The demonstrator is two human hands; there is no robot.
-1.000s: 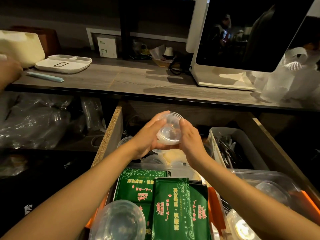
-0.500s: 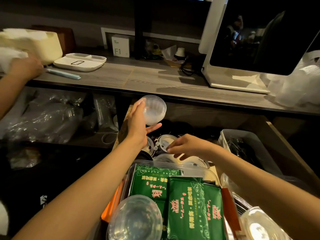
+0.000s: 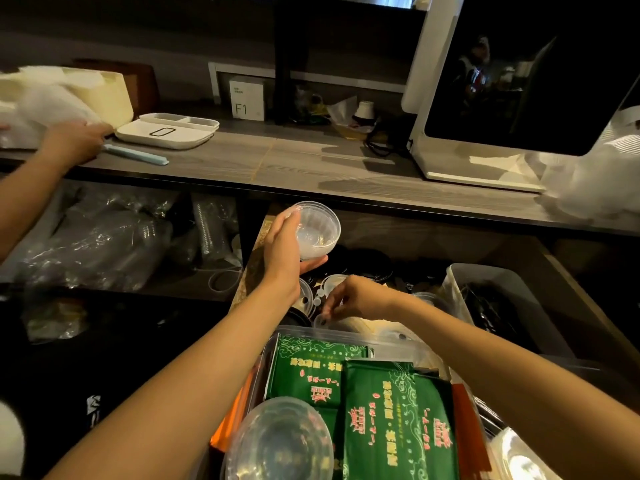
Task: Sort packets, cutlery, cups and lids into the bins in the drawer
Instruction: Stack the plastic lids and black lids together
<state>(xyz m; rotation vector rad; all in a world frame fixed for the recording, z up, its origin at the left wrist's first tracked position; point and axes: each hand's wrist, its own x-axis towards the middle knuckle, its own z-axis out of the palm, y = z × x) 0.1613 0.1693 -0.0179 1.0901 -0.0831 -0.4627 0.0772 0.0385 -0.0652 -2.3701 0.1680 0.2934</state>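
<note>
Cups and lids, drawer, mid-sort
We had parted our hands: left hand [image 3: 282, 258] gripped the clear cup [image 3: 317, 230]; right hand [image 3: 349, 299] pinched lids [image 3: 332, 284] below.

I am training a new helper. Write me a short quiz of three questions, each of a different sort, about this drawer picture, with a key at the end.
1. True or false: the left hand holds a clear cup above the drawer.
2. The green packets lie: A) on the counter; B) in a clear bin in the drawer; C) in the right hand.
3. Fill in: the right hand reaches down among the small clear ____.

Key: 1 true; 2 B; 3 lids.
</note>
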